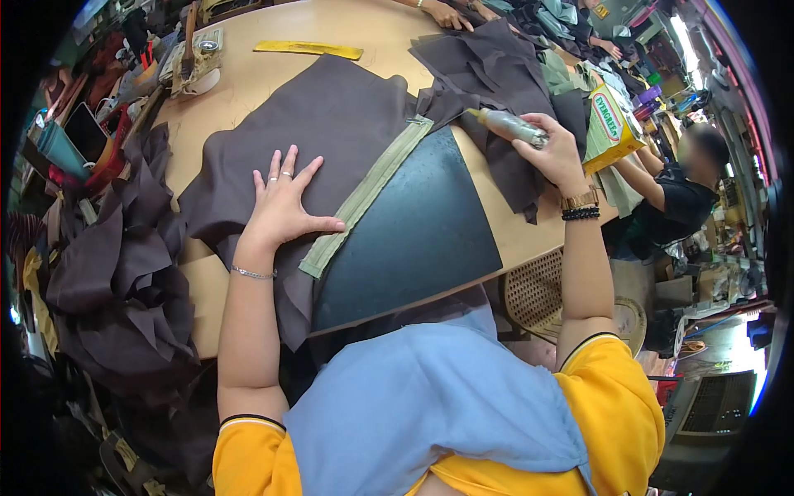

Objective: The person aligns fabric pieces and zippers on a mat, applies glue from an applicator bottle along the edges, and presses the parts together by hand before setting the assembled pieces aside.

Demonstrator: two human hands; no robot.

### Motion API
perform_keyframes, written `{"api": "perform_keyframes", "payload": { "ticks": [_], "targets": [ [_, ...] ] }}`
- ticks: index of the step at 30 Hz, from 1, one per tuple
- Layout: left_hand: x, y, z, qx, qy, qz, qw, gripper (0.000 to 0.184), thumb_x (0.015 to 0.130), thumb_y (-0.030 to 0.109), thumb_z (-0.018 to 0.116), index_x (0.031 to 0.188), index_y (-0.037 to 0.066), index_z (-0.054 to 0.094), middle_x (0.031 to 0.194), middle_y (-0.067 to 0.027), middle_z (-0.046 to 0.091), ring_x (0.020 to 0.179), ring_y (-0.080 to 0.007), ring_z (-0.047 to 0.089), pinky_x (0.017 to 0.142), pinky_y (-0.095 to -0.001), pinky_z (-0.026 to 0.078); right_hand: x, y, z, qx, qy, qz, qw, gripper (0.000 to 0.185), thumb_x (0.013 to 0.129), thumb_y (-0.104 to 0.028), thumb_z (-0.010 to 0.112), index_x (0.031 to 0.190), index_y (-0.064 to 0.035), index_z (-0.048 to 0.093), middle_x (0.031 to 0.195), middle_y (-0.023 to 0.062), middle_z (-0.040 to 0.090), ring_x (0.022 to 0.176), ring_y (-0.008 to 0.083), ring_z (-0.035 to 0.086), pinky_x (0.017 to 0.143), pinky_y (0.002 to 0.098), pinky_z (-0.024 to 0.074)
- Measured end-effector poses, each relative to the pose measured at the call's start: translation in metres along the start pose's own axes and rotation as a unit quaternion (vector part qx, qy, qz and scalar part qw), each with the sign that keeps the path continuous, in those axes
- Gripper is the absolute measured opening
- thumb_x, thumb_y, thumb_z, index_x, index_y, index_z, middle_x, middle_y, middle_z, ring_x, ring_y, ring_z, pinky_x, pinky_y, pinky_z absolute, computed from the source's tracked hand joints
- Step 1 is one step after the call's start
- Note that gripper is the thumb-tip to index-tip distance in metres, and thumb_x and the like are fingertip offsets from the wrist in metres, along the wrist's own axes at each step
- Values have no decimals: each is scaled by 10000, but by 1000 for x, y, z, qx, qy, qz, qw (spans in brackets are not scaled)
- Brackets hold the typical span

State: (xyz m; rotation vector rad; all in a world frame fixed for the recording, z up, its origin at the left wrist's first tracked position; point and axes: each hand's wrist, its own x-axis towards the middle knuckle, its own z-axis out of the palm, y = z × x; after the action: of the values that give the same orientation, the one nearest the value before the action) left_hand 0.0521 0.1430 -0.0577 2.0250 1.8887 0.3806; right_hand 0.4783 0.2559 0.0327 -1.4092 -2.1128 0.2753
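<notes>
My left hand (pixel 285 197) lies on dark brown fabric (pixel 240 157) with its fingers spread. Its thumb touches an olive-green strip (pixel 368 197), which runs diagonally along the fabric's edge. Beside the strip, a black board (pixel 413 240) covers part of the table. My right hand (pixel 556 153) is closed around a small translucent squeeze bottle (pixel 509 126). The bottle is tilted, its yellowish nozzle pointing left toward the strip's upper end. More dark fabric pieces (pixel 488 70) lie behind and under the bottle.
A yellow ruler (pixel 308 50) lies at the table's far side. An Evergreen box (pixel 610 128) stands at right, near a co-worker (pixel 691 178). Dark fabric (pixel 124 289) hangs over the left edge. Another person's hand (pixel 447 14) is at the top. A woven chair (pixel 536 289) stands at right.
</notes>
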Motion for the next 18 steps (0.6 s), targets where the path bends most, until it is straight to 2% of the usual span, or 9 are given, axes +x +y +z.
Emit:
{"api": "perform_keyframes", "payload": {
  "ticks": [3, 6, 7, 8, 11, 14, 18],
  "targets": [
    [1, -1, 1, -3, 4, 0, 1000, 1249, 451, 715, 863, 1521, 214, 456, 1651, -208, 207, 1550, -373, 96, 1211, -620, 53, -2, 9, -8, -53, 85, -29, 995, 442, 743, -193, 804, 1139, -36, 686, 985, 122, 728, 900, 216, 715, 832, 324, 554],
    [0, 1, 0, -2, 1, -5, 1000, 1242, 453, 710, 865, 1518, 213, 461, 1649, -207, 213, 1549, -374, 102, 1211, -620, 53, -5, -2, -7, -26, 84, -39, 995, 427, 749, -170, 797, 1135, -28, 685, 1007, 126, 724, 916, 210, 713, 837, 326, 552],
    [1, 1, 0, -2, 2, -3, 1000, 1242, 452, 710, 865, 1517, 214, 463, 1649, -206, 215, 1549, -374, 104, 1212, -619, 53, -5, 0, -2, 8, 41, -36, 998, 441, 777, -172, 802, 1175, -31, 675, 1089, 113, 711, 983, 197, 694, 883, 315, 535],
    [1, 0, 1, -3, 4, -2, 1000, 1241, 451, 710, 865, 1516, 214, 465, 1649, -206, 217, 1548, -375, 106, 1212, -618, 52, -5, -2, 6, 36, 20, -43, 998, 440, 770, -160, 800, 1173, -34, 675, 1063, 125, 708, 958, 221, 698, 869, 318, 538],
    [0, 0, 0, -6, 7, -1, 1000, 1239, 451, 711, 865, 1515, 215, 468, 1649, -205, 218, 1548, -376, 110, 1214, -613, 52, -3, -15, 31, -10, 2, -92, 996, 421, 761, -143, 785, 1151, -27, 677, 991, 137, 711, 919, 239, 703, 841, 326, 543],
    [0, 0, 1, -6, 8, 0, 1000, 1238, 453, 714, 863, 1515, 217, 467, 1648, -205, 218, 1547, -377, 111, 1215, -610, 52, 4, -19, 47, -15, 10, -103, 995, 395, 733, -182, 774, 1098, -51, 699, 971, 157, 720, 900, 319, 700, 820, 375, 554],
    [0, -1, 1, -4, 7, 0, 1000, 1236, 458, 718, 860, 1517, 219, 464, 1649, -205, 215, 1547, -377, 112, 1216, -609, 50, 12, -15, 57, -36, 8, -114, 993, 372, 732, -195, 765, 1075, -67, 695, 921, 152, 715, 872, 330, 690, 798, 402, 545]
  ]
}}
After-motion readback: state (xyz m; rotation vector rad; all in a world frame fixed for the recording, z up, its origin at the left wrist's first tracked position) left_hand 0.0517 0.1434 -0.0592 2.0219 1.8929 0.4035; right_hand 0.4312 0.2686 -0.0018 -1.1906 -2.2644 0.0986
